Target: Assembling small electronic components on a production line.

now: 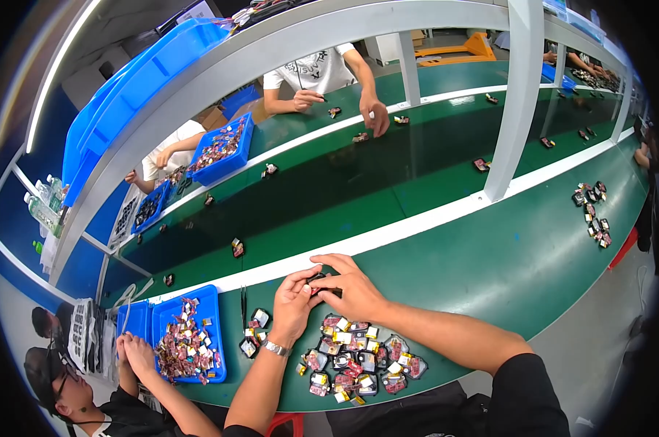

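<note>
My left hand (291, 304) and my right hand (353, 288) meet over the near bench, fingers closed round a small black device housing (317, 282). Most of that housing is hidden by my fingers; a bit of reddish board shows in it. Below my hands lies a spread pile of open black housings with red circuit boards and silver-yellow battery cells (357, 358). Left of my left wrist sit several more housings (258, 318), beside dark tweezers (243, 307).
A blue bin (219, 348) of loose boards and cells stands left, where a co-worker's hands (134, 353) are. Beyond the white rail (388, 234), a green conveyor belt (329, 200) carries scattered units. A grey post (517, 109) rises ahead. Other people work across the belt.
</note>
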{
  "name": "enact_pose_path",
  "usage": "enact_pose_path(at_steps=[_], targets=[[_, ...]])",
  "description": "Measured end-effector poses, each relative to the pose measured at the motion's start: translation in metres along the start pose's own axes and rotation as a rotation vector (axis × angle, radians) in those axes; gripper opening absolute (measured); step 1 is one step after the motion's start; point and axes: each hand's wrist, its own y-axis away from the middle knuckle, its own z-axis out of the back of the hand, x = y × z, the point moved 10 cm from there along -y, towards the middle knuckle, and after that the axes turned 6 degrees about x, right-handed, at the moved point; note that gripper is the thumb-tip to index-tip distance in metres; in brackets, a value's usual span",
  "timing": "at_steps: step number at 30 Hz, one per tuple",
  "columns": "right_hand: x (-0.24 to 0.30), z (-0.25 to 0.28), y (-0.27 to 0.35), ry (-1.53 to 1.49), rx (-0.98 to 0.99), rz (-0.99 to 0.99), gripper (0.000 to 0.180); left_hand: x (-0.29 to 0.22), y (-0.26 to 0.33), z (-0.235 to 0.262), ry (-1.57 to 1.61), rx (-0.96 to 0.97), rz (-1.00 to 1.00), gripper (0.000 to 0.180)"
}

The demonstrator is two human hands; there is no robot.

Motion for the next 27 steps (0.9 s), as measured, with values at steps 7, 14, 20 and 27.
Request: enact_pose_path(at_steps=[7, 14, 20, 27], targets=[[0.012, 0.007, -0.001, 0.008, -0.023, 0.069, 0.018, -0.004, -0.002, -0.002, 0.008, 0.019, -0.032, 0.028], [0.017, 0.017, -0.003, 0.069, -0.136, 0.079, 0.016, 0.0, 0.001, -0.004, -0.026, 0.02, 0.027, 0.027], [0.023, 0.014, -0.001, 0.217, -0.116, 0.134, 0.018, -0.002, 0.001, -0.011, -0.03, 0.024, 0.05, 0.026], [0.029, 0.016, -0.003, 0.268, -0.11, 0.137, 0.021, 0.002, -0.001, -0.01, 0.001, 0.025, 0.055, 0.026]])
